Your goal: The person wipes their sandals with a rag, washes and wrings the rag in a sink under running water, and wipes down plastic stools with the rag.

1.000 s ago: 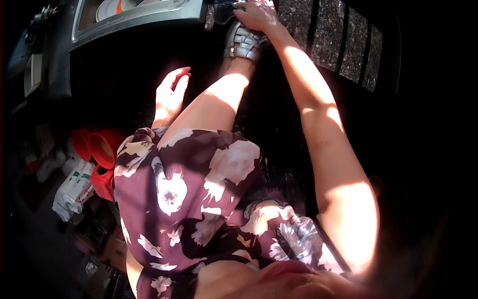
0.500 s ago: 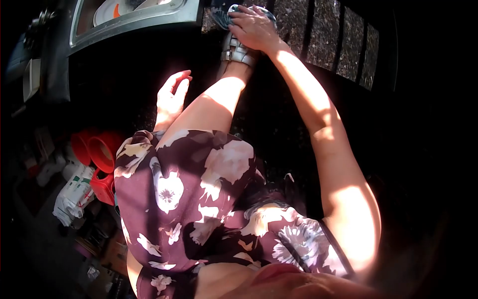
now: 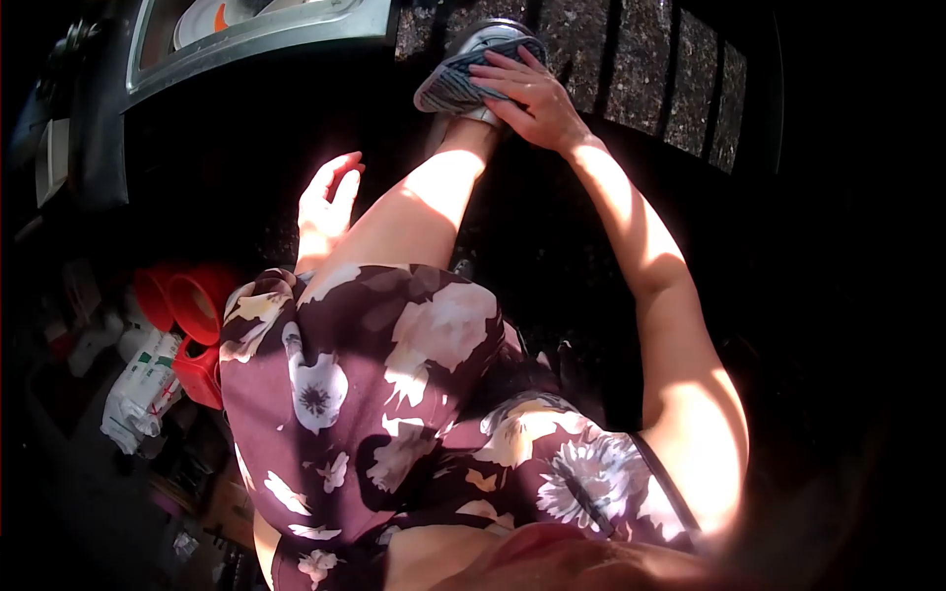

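My right hand (image 3: 532,98) lies over a blue-grey ribbed cloth or pad (image 3: 458,87), its fingers bent over the edge. The cloth rests against a silver strapped sandal (image 3: 491,39) on my raised foot and covers most of the straps. That foot is propped on a dark speckled counter (image 3: 631,74). Beside my raised leg (image 3: 419,207), my left hand (image 3: 327,202) is in the air, fingers loosely curved and thumb apart, with nothing in it.
At the upper left is a metal sink (image 3: 256,41) with a white dish (image 3: 197,25) and an orange item (image 3: 220,17) in it. Red ring-shaped objects (image 3: 197,305) and a white plastic packet (image 3: 143,394) lie low on the left. Deep shadow hides much of the surroundings.
My right hand has shifted down and right from the toe, and the cloth is now spread across the sandal's straps. My left hand has hardly moved.
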Action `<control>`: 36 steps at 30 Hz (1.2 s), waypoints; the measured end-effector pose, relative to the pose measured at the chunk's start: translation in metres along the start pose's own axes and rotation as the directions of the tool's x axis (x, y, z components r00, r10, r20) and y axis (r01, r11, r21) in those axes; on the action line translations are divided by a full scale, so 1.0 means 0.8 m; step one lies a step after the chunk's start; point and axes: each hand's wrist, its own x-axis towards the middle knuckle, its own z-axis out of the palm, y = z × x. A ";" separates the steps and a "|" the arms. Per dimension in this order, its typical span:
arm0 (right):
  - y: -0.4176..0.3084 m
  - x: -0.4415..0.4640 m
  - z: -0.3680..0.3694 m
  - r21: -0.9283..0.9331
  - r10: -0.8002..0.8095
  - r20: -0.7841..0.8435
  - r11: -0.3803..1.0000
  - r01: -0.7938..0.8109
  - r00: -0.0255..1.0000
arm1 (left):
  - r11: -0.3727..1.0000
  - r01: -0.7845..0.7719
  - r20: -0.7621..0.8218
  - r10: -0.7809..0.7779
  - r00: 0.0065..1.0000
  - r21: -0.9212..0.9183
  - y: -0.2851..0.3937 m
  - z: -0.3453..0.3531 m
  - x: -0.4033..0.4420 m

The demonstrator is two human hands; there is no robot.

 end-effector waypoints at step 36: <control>0.063 0.054 0.047 -0.181 0.109 -0.437 0.962 -0.205 0.893 | 0.977 -0.070 -0.152 0.039 0.988 -0.200 -0.026 -0.030 0.018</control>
